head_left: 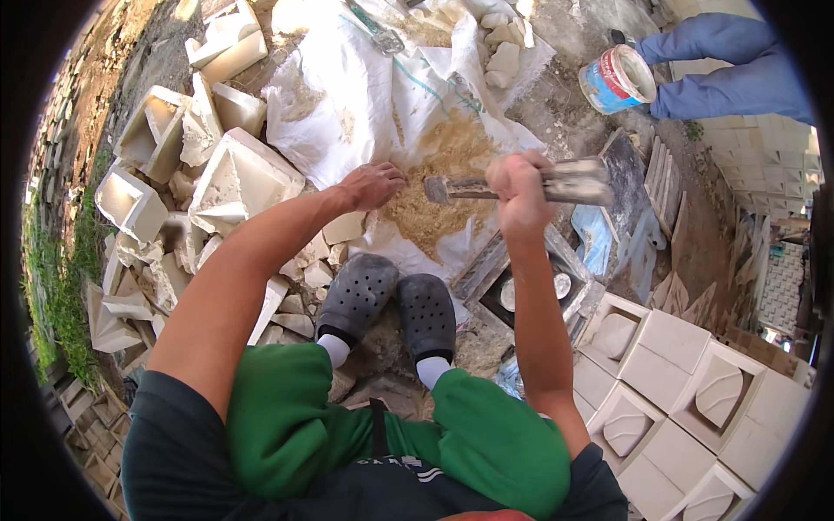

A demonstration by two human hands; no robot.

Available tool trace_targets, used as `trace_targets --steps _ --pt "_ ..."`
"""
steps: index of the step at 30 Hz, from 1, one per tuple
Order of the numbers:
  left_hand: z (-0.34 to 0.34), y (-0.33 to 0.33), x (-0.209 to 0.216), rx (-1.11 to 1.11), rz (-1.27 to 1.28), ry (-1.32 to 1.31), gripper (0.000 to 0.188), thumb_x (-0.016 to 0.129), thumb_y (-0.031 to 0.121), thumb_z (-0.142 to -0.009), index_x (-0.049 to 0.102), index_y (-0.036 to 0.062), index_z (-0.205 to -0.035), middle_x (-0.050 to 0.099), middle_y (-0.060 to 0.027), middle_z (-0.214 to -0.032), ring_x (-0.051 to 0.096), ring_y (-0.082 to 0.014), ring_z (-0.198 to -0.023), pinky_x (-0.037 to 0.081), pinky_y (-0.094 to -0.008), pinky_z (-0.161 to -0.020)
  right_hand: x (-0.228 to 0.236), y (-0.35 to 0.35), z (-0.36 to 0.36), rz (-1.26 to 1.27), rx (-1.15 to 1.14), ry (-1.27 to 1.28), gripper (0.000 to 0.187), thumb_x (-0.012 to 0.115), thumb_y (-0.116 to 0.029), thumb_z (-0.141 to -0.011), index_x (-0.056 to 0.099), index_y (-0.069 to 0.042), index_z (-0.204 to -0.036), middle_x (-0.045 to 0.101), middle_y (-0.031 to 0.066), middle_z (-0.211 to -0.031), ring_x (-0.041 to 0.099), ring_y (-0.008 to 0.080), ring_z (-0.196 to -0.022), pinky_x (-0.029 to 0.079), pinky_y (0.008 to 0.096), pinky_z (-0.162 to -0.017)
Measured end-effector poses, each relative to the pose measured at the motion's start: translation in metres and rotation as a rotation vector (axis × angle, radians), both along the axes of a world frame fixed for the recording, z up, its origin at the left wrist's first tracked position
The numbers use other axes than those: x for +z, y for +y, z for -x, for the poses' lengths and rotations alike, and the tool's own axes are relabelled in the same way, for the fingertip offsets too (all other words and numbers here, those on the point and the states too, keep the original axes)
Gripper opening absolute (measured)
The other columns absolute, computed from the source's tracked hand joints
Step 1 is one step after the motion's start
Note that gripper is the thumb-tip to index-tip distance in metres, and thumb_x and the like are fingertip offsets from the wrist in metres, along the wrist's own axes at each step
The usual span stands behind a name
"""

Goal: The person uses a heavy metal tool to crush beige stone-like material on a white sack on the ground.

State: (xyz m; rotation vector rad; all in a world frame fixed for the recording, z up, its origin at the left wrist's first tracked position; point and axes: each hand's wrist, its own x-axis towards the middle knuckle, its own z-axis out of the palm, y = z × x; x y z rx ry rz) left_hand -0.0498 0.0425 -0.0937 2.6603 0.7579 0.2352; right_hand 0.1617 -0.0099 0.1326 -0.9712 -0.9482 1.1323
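Sandy tan powder heap [439, 187] on a white woven sack [347, 104] at frame centre lies under the open left hand [372, 184], while the right hand [514, 187] grips a dusty metal-headed hammer [556, 182].

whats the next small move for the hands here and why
Probably bring the hammer in the right hand down onto the sandy pile on the white sack: the hammer is raised just over it, and the left hand rests on the pile's edge, so keep it clear.
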Motion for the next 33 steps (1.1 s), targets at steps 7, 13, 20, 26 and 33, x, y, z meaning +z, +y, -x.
trace_targets --steps 7,13,20,26,33 --pt "0.008 -0.007 -0.001 -0.050 0.040 0.013 0.030 0.061 0.011 -0.080 0.062 0.0084 -0.110 0.060 -0.0063 -0.118 0.054 -0.0234 -0.113 0.043 -0.0356 -0.099 -0.041 0.017 -0.015 0.033 0.104 0.130 0.023 0.049 0.001 -0.081 0.042 -0.007 -0.061 0.038 -0.0025 -0.054 0.032 0.0063 -0.047 0.024 0.0244 -0.045" --pt "0.016 -0.007 0.008 -0.201 -0.054 -0.059 0.030 0.061 0.015 -0.083 0.060 0.0070 -0.111 0.060 -0.0076 -0.118 0.054 -0.0254 -0.113 0.042 -0.0374 -0.099 0.083 0.006 -0.015 -0.028 0.156 0.070 0.033 0.044 -0.009 -0.085 0.029 -0.012 -0.055 0.027 -0.0019 -0.048 0.023 0.0098 -0.043 0.024 0.0287 -0.046" --pt "0.011 0.000 0.007 -0.034 -0.002 -0.065 0.028 0.062 0.020 -0.082 0.061 0.0088 -0.108 0.061 -0.0071 -0.113 0.054 -0.0237 -0.110 0.040 -0.0390 -0.098 -0.046 0.000 0.012 0.096 0.094 -0.009 0.032 0.044 -0.003 -0.086 0.031 -0.010 -0.057 0.032 -0.0016 -0.052 0.028 0.0096 -0.049 0.025 0.0278 -0.049" --pt "0.001 -0.021 0.007 -0.022 -0.039 0.056 0.015 0.062 0.027 -0.080 0.064 0.0131 -0.085 0.060 -0.0044 -0.087 0.057 -0.0216 -0.095 0.043 -0.0380 -0.085 -0.036 0.005 0.000 0.067 0.170 0.064 0.027 0.046 -0.001 -0.085 0.038 -0.008 -0.061 0.036 -0.0015 -0.055 0.031 0.0082 -0.049 0.027 0.0261 -0.048" --pt "-0.019 -0.033 -0.015 -0.088 -0.100 0.183 0.015 0.056 0.022 -0.076 0.066 0.0106 -0.074 0.063 -0.0079 -0.086 0.060 -0.0240 -0.090 0.045 -0.0382 -0.082 0.054 -0.003 -0.007 0.022 0.094 0.083 0.027 0.047 -0.003 -0.084 0.037 -0.008 -0.060 0.035 -0.0015 -0.052 0.029 0.0084 -0.046 0.025 0.0269 -0.046"
